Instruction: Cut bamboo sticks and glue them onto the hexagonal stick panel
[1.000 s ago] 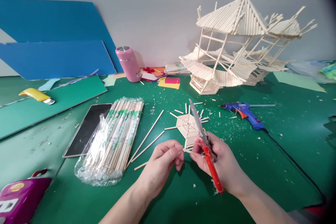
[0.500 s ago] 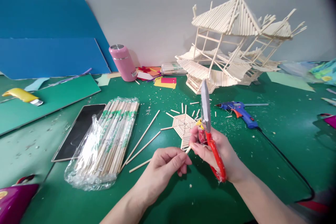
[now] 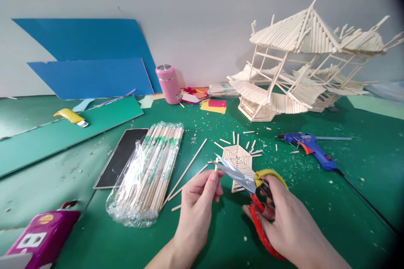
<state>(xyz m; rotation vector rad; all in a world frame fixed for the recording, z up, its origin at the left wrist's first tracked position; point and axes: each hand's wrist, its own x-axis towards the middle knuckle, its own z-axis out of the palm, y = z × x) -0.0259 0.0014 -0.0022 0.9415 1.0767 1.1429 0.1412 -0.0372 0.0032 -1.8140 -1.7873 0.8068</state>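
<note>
Scissors (image 3: 248, 183) in right hand (image 3: 285, 216), stick (image 3: 216, 166) in left hand (image 3: 199, 201)

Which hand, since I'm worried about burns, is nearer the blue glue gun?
Right. The right hand, holding scissors, is left of the blue glue gun and closer to the camera, not touching it; the left hand, pinching a short stick, is farther left.

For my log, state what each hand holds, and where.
Left hand: wooden stick, by its lower part. Right hand: scissors, by their red and yellow handles.
</note>
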